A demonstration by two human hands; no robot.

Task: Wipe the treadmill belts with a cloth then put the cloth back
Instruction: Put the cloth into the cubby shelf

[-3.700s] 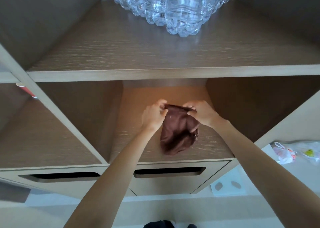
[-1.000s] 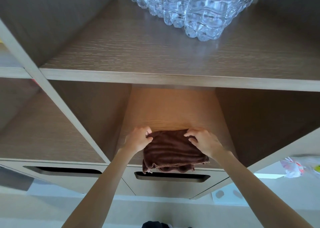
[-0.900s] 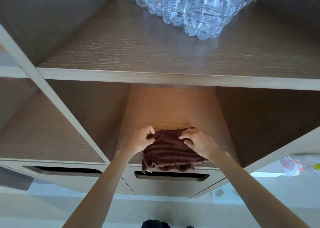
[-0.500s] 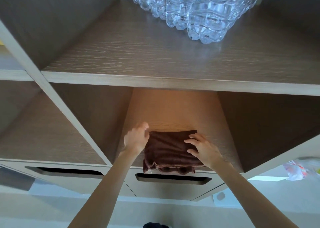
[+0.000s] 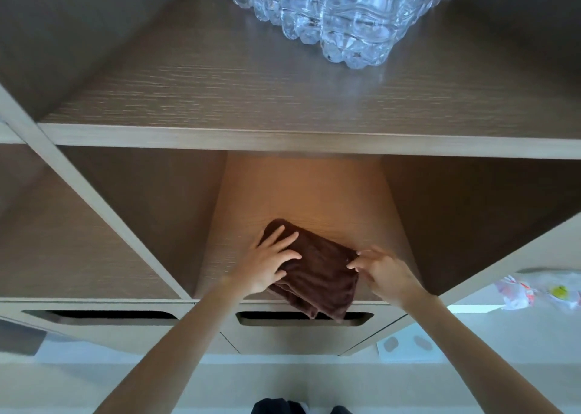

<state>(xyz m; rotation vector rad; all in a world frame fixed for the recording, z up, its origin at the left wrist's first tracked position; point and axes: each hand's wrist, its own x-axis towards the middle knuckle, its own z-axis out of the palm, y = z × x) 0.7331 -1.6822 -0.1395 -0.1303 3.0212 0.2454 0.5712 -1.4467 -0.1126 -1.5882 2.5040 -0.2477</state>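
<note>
Your dark brown folded terry cloth [image 5: 317, 275] lay on the floor of the middle open compartment [image 5: 301, 199] of the pale wooden shelf unit [image 5: 220, 137], close to its near edge and turned at a slant. Its near right corner hung over that edge, in front of the dark slot handle [image 5: 251, 317] of the drawer below.

Your left hand [image 5: 270, 264] lay flat on the left part of the cloth, fingers straight and spread, gripping nothing. Your right hand [image 5: 382, 272] sat at the cloth's right edge with its fingers bent and their tips touching the fabric. Whether they pinched it or only rested there, you could not tell from this view. Both forearms reached in from the near side.

On the shelf above, toward the far right, stood a pack of clear ribbed plastic bottles [image 5: 339, 20]. A 2nd slot handle [image 5: 103, 314] showed in the drawer to the left. Low on the right, outside the unit, lay a crumpled clear plastic bag with red and yellow print [image 5: 534, 291].
</note>
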